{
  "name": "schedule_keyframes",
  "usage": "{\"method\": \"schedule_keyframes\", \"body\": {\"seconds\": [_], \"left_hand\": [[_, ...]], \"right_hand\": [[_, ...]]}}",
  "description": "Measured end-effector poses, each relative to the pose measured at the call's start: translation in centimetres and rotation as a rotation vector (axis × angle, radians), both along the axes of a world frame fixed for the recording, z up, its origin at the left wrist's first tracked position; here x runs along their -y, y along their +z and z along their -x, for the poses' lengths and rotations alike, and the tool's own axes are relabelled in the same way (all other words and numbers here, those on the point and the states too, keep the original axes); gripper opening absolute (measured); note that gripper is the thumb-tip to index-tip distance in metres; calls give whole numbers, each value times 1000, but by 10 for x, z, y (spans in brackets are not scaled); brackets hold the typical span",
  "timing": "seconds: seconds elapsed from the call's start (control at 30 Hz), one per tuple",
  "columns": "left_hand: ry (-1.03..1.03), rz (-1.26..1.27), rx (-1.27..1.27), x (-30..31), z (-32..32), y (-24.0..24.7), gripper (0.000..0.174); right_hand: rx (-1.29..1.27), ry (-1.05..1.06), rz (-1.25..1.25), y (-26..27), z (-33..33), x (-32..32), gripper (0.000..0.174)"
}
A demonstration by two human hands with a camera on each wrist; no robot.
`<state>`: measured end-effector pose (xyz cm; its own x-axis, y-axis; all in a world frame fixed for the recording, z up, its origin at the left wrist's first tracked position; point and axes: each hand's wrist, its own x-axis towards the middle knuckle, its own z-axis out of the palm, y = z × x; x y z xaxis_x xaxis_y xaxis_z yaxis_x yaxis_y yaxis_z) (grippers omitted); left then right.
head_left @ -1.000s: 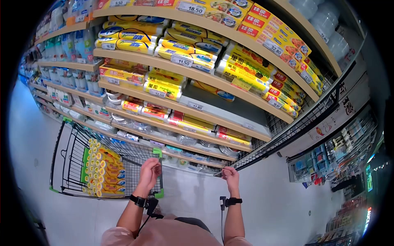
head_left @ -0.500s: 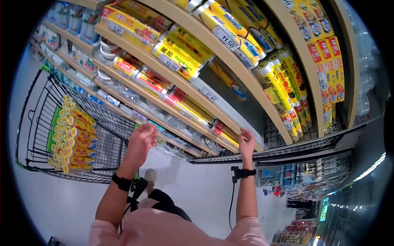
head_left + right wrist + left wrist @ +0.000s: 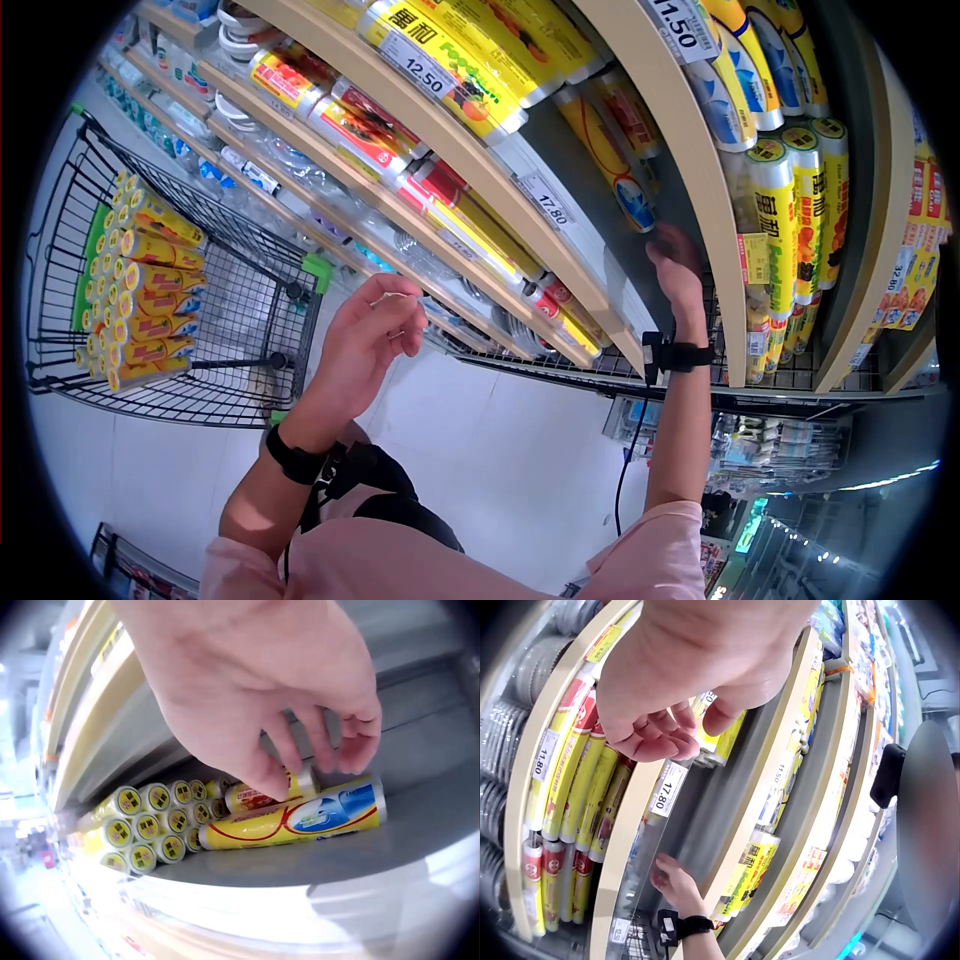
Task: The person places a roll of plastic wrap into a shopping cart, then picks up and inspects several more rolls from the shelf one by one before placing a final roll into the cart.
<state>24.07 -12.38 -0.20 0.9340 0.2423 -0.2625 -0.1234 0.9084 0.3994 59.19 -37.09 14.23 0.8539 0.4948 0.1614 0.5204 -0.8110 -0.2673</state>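
My right hand [image 3: 675, 265] reaches into a grey shelf bay behind the 17.80 price tag [image 3: 549, 200]. Close by its fingers lies a yellow roll with a blue end [image 3: 300, 821], and a second roll with a red label [image 3: 259, 797] sits behind that one. In the right wrist view the fingers hang loosely bent above the two rolls, the thumb overlapping the red-labelled one. My left hand [image 3: 375, 335] is raised in front of the lower shelves, fingers loosely curled around nothing. The left wrist view also shows this hand [image 3: 682, 682], large at the top.
To the left stands a wire shopping cart [image 3: 250, 340] with stacked yellow rolls [image 3: 155, 300] inside. Yellow rolls marked 12.50 [image 3: 450, 75] fill the bay beside the reach. A wooden shelf edge [image 3: 700, 190] runs close past the right forearm.
The view has moved closer to the shelves and turned. My right hand has gone from in front of the shelves into the bay by the rolls. The left hand stays raised and holds nothing.
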Motion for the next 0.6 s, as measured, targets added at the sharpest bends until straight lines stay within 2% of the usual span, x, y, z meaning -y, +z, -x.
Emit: {"method": "schedule_keyframes", "body": {"seconds": [0.1,0.2,0.27,0.47,0.57,0.6], "left_hand": [[-15,-12,-15,9,-12,-5,13],[-19,-4,-66,16,-15,-18,14],[-37,-4,-93,17,-17,-24,15],[-58,-10,-107,16,-19,-44,17],[-53,-2,-119,14,-16,-46,18],[-48,4,-118,14,-15,-47,18]], "right_hand": [[-20,-96,228,8,-18,-11,53],[-5,24,284,-9,-68,6,70],[-78,1,289,-8,-57,-8,79],[-118,126,248,-22,-85,-8,85],[-99,69,355,-28,-122,10,83],[-199,26,327,-26,-115,4,82]]}}
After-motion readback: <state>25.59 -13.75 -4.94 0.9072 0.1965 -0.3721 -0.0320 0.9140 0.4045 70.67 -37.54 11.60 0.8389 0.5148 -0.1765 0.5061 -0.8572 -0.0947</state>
